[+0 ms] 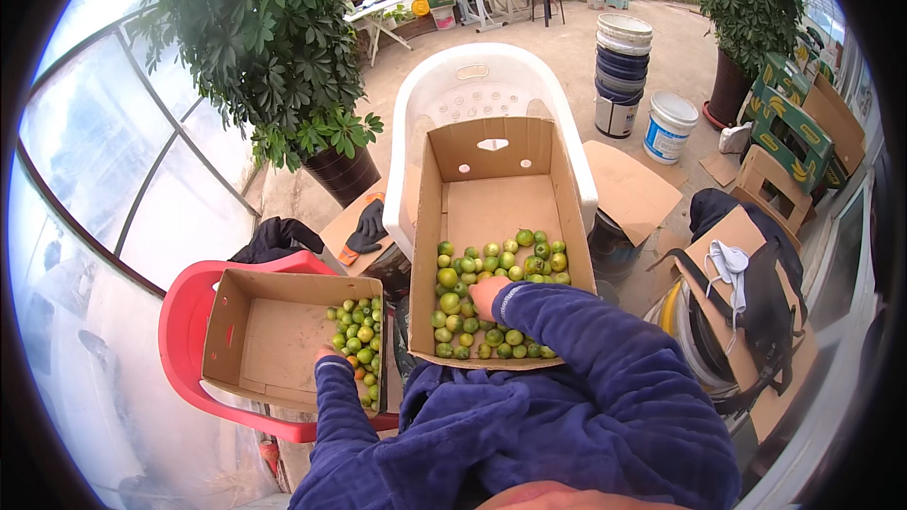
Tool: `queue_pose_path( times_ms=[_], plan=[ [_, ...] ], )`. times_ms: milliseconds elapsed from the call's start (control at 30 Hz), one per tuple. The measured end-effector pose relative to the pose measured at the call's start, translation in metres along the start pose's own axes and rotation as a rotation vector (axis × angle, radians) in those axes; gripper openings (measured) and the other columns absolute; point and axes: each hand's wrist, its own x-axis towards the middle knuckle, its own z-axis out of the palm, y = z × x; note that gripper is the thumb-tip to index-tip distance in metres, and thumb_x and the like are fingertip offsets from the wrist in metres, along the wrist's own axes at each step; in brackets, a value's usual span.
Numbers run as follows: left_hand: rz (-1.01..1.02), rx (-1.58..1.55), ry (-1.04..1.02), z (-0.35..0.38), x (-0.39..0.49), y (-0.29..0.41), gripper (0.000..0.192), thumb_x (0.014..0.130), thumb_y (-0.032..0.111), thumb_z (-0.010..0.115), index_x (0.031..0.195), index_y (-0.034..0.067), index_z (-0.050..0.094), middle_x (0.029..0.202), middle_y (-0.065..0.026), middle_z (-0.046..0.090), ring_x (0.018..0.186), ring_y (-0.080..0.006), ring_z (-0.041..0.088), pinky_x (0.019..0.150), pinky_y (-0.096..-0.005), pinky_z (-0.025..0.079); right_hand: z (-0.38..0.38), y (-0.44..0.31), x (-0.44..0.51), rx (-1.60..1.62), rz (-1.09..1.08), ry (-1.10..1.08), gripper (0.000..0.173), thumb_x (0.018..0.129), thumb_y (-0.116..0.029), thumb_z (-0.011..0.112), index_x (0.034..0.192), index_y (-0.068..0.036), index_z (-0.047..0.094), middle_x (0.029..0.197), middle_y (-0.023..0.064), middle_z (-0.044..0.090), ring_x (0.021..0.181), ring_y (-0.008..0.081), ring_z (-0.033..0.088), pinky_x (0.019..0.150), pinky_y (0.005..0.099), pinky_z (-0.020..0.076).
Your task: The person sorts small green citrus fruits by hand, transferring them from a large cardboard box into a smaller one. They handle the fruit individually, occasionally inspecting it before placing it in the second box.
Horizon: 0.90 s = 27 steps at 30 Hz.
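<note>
A large cardboard box point(421, 227) rests on a white plastic chair point(404, 120) in front of me, with many small green tomatoes point(448, 303) in its near half. My right hand point(487, 297) reaches in among them; its fingers are hidden by the hand and fruit. To the left, a smaller cardboard box point(276, 283) sits on a red plastic chair point(186, 326). Green tomatoes point(364, 334), a few of them orange, lie along its right side. My left hand point(329, 352) is at their left edge, mostly behind its sleeve, so its grip cannot be seen.
Black and orange work gloves point(367, 227) lie on cardboard between the chairs. Potted shrubs point(344, 170) stand beyond, with stacked buckets point(623, 74) and a white bucket point(669, 127) at the right. A face mask point(728, 262) and a black bag point(769, 312) lie on cardboard nearer me.
</note>
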Motion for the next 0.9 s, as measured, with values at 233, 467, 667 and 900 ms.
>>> queue_pose_path(
  times_ms=[233, 467, 667, 900],
  plan=[
    [0.157, -0.044, 0.095, -0.023, 0.001, 0.076, 0.042, 0.08, 0.02, 0.073, 0.117, 0.002, 0.065, 0.115, -0.023, 0.065, 0.108, -0.0393, 0.062, 0.095, -0.0442, 0.051, 0.009, 0.002, -0.001, -0.014, -0.029, 0.086, 0.044, 0.082, -0.027, 0.071, 0.12, -0.007, 0.062, 0.103, 0.0167, 0.071, 0.098, 0.0346, 0.068, 0.082, 0.0448, 0.0549],
    [0.831, -0.637, 0.18, -0.112, -0.092, 0.24, 0.034, 0.084, 0.012, 0.072, 0.115, 0.001, 0.064, 0.104, -0.0126, 0.065, 0.077, -0.0203, 0.065, 0.071, -0.0318, 0.054, -0.037, 0.019, 0.003, 0.251, -0.002, 0.24, 0.039, 0.08, -0.033, 0.072, 0.11, -0.008, 0.067, 0.095, 0.0166, 0.072, 0.091, 0.033, 0.069, 0.079, 0.0437, 0.0548],
    [1.225, -0.444, -0.163, -0.123, -0.179, 0.316, 0.064, 0.08, 0.008, 0.075, 0.138, 0.007, 0.05, 0.129, -0.0138, 0.056, 0.098, -0.0262, 0.065, 0.081, -0.0338, 0.055, -0.069, 0.029, -0.011, 1.069, 0.013, 0.366, 0.041, 0.084, -0.033, 0.076, 0.105, 0.0, 0.065, 0.091, 0.0092, 0.071, 0.079, 0.013, 0.065, 0.071, 0.0292, 0.0527],
    [1.323, -0.381, -0.128, -0.099, -0.175, 0.313, 0.052, 0.081, 0.019, 0.077, 0.127, 0.007, 0.058, 0.118, -0.0125, 0.062, 0.1, -0.0311, 0.065, 0.081, -0.0366, 0.055, -0.07, 0.017, -0.012, 1.322, -0.138, 0.152, 0.037, 0.09, -0.03, 0.071, 0.109, 0.001, 0.063, 0.099, 0.0074, 0.068, 0.082, 0.0137, 0.064, 0.071, 0.0294, 0.0521]
  ],
)
